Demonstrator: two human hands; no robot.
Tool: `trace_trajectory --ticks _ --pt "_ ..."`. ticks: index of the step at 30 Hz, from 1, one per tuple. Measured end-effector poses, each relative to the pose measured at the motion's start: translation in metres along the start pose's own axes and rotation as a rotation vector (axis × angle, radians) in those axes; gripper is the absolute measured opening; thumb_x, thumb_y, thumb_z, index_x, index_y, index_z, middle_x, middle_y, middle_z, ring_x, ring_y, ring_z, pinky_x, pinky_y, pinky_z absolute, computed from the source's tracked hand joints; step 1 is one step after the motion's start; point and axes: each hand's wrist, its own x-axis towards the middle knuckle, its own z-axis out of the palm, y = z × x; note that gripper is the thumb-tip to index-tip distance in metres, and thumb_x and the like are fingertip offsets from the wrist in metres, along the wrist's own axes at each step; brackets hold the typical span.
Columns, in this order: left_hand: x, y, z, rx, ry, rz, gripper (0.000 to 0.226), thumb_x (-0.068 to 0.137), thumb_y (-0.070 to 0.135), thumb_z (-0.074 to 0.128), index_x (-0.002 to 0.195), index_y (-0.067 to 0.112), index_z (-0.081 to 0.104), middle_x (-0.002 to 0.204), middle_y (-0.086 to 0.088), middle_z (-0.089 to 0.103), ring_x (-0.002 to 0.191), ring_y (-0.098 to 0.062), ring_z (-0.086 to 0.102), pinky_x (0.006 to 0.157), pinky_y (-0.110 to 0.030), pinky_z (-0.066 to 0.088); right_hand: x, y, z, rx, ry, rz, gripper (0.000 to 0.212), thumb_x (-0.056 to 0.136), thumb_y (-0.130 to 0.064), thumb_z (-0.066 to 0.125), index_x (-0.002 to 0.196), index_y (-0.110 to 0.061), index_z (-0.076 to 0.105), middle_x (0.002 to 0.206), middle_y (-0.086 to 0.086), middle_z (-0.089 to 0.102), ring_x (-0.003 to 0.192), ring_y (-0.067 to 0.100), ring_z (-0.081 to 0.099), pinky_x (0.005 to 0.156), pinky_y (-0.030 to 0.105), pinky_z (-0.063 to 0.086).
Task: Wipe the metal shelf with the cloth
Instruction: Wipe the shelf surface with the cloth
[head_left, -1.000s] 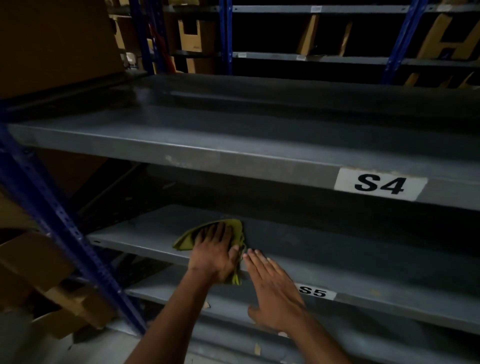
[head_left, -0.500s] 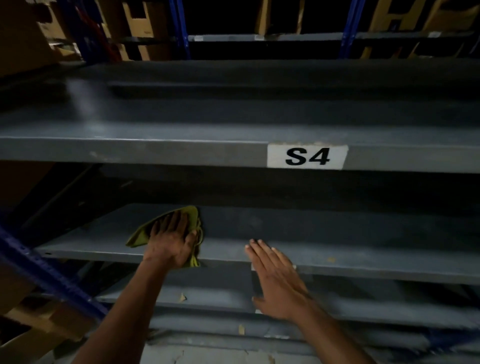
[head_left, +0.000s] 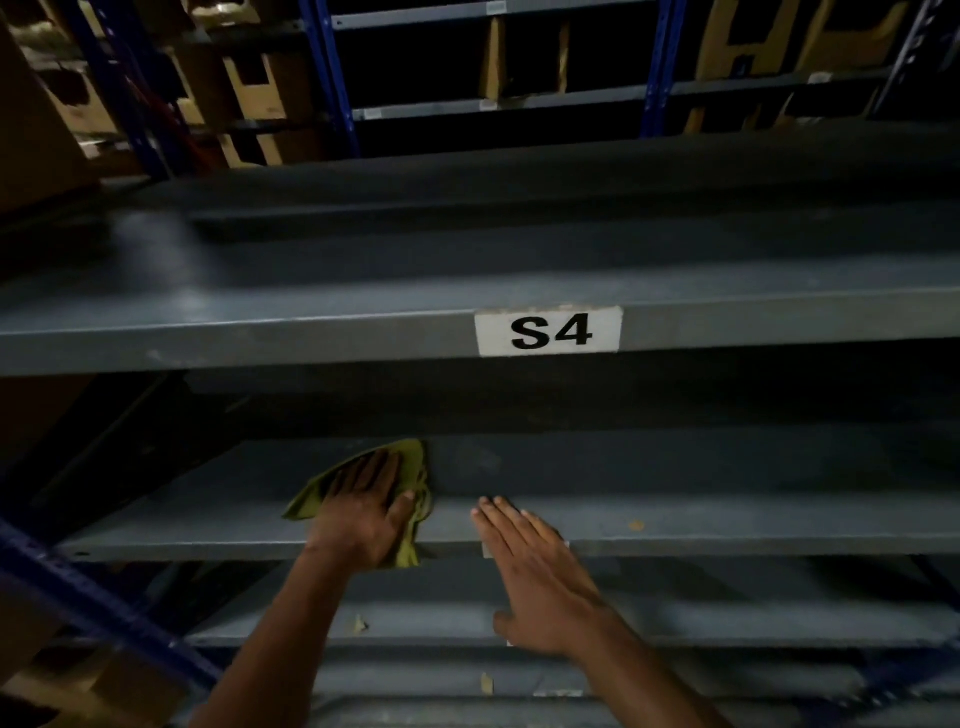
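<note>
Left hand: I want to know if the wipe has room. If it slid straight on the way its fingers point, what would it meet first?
The left hand, flat on the cloth, points toward the back of the shelf. The way looks free; it probably ends in the dark rear, where depth is unclear.

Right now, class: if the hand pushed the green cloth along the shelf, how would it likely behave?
The green cloth is probably floppy: one end droops over the shelf edge. It looks light and would likely bunch, since it already wrinkles beside the left hand.

Our left hand (head_left: 363, 512) lies flat, fingers spread; our right hand (head_left: 537, 577) hovers flat, fingers straight together.
</note>
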Motion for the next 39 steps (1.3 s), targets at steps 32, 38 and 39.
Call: trace_trajectory --ticks 32,38,39 --pt "0.01 0.053 0.01 -0.063 0.022 -0.037 0.061 0.098 0.05 0.015 0.153 0.025 0.009 0.161 -0.003 0.013 0.144 -0.024 0.018 0.118 -0.04 0.013 -0.117 0.115 -0.031 -0.076 0.23 0.515 0.104 0.079 -0.045 0.065 0.152 -0.021 -0.005 0.161 -0.002 -0.007 0.146 0.014 -0.013 0.118 0.033 -0.006" --pt "0.01 0.079 0.005 -0.035 0.016 -0.098 0.063 0.098 0.048 0.017 0.153 0.019 0.007 0.16 -0.008 0.012 0.144 -0.029 0.017 0.116 -0.044 0.013 -0.123 0.13 -0.024 -0.152 0.099 0.57 0.111 0.079 -0.049 0.064 0.151 -0.013 -0.011 0.162 0.007 -0.005 0.147 0.021 -0.009 0.12 0.041 -0.002" --pt "0.007 0.085 0.004 -0.035 0.021 -0.085 0.063 0.098 0.047 0.017 0.153 0.018 0.009 0.16 -0.008 0.013 0.143 -0.029 0.018 0.116 -0.044 0.013 -0.122 0.129 -0.023 -0.158 0.105 0.577 0.11 0.079 -0.048 0.064 0.152 -0.012 -0.01 0.162 0.008 -0.004 0.148 0.021 -0.008 0.12 0.041 -0.002"
